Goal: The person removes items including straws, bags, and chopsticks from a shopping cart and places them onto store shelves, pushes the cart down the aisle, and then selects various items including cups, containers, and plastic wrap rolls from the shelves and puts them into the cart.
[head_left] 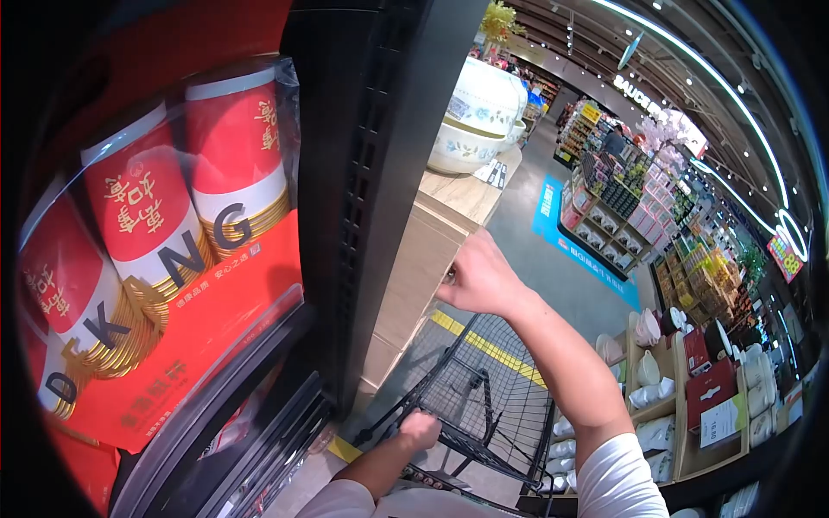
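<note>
My left hand (420, 429) is closed around the handle of a black wire shopping cart (481, 377), low in the middle of the view. Raised toward the wooden shelf edge (404, 285), my right hand (485, 278) has its fingers curled in. A small dark spot shows by those fingertips, but what they hold, if anything, cannot be made out. Above that hand, white bowls (471, 142) with a blue flower pattern sit stacked on the shelf top. The cart's basket appears to have nothing large in it.
Close on the left hangs a pack of red and white paper cups (138, 203) beside a black shelf post (345, 173). A display shelf (669, 363) with white tableware stands on the right. Further back are a stocked island display (609, 211) and a person (614, 141).
</note>
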`<act>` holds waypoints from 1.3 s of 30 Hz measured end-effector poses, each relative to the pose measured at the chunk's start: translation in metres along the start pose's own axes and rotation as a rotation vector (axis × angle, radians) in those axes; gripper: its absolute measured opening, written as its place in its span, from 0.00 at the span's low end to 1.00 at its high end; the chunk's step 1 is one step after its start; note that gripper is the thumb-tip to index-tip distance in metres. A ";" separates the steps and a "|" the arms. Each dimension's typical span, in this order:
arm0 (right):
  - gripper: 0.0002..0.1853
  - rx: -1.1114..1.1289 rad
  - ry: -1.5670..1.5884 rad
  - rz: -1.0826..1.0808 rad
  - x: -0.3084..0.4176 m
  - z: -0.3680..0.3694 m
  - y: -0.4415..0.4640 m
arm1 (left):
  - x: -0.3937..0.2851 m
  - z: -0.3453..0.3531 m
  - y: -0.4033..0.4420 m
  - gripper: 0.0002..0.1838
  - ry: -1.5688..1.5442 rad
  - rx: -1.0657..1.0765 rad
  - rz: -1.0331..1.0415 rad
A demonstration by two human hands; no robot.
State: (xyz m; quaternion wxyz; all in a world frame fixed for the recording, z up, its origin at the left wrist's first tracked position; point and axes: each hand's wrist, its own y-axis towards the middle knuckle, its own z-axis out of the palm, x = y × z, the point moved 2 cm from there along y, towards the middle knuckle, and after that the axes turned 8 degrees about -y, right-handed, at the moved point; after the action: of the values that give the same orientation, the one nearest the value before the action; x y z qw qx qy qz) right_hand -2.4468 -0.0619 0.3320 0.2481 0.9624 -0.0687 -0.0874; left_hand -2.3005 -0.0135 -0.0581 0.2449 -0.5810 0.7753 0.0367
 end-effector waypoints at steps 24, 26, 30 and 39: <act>0.40 -0.260 0.913 1.036 -0.064 -0.059 -0.276 | -0.003 -0.003 0.002 0.14 0.096 0.003 0.008; 0.39 -0.275 0.923 1.154 -0.072 -0.050 -0.319 | -0.003 0.002 0.004 0.14 0.103 -0.011 -0.025; 0.40 -0.173 0.757 1.397 -0.088 0.002 -0.416 | -0.004 0.006 0.001 0.14 0.087 -0.143 0.026; 0.42 0.267 0.123 1.603 -0.046 0.176 -0.580 | -0.024 -0.003 0.004 0.09 0.066 -0.210 0.055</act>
State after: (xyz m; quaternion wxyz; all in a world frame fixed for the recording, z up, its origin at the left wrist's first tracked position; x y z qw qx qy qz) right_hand -2.4762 0.3676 -0.0975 0.1219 0.6453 -0.7327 0.1786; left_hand -2.3005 0.0077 -0.0461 0.1561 -0.5829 0.7905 0.1052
